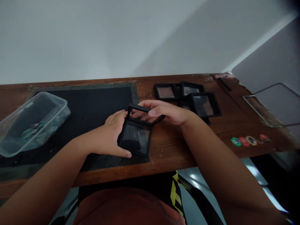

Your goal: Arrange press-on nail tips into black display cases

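A black frame with a clear window (pixel 136 137) lies on the dark mat in front of me. My left hand (pixel 114 132) rests along its left side, thumb stretched out at the near edge. Tilted up at the far edge is a second black frame part (pixel 146 115), also with a clear pane. My right hand (pixel 164 111) grips this upper part, thumb on its near face and fingers behind, seen through the pane. Whether the two parts are joined is not clear.
Several black frames (pixel 202 105) lie piled at the back right of the wooden table (pixel 172 156). A clear plastic box (pixel 35 125) with greenish contents sits on the mat (pixel 93 100) at left. Round stickers (pixel 243 141) are at right, near a thin wire frame (pixel 257 112).
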